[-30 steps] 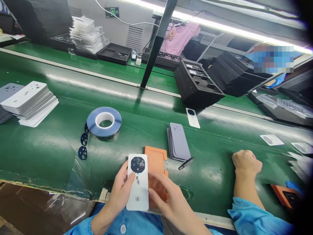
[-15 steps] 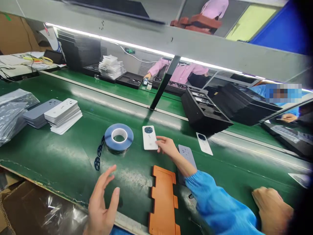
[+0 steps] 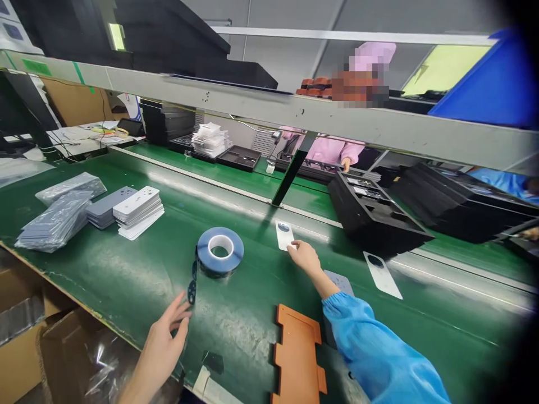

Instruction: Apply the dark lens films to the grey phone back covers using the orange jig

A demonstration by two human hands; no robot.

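My right hand point(image 3: 305, 257) pinches the near right edge of a white phone-back-shaped panel point(image 3: 283, 240), which has a dark camera-area sticker at its top. My left hand point(image 3: 162, 339) is open, fingers partly spread, beside the loose end of a strip of dark stickers point(image 3: 192, 292). Whether the fingertips touch that strip I cannot tell. The strip runs from a blue roll point(image 3: 221, 269) with a white core. A grey panel point(image 3: 339, 282) lies partly hidden behind my right forearm. An orange notched fixture point(image 3: 298, 353) lies between my arms.
Farther right lies another white panel point(image 3: 386, 278) with a dark sticker. White panels point(image 3: 137, 207), grey panels point(image 3: 110, 206) and a plastic-wrapped bundle point(image 3: 59, 221) sit at left. A black tray stack point(image 3: 374, 219) and a slanted post point(image 3: 290, 177) stand beyond. A pink-sleeved person works behind.
My right hand has carried the white panel farther from me. My left hand has come closer to the sticker strip's end. The view has tilted up, and a fist at lower right is gone.
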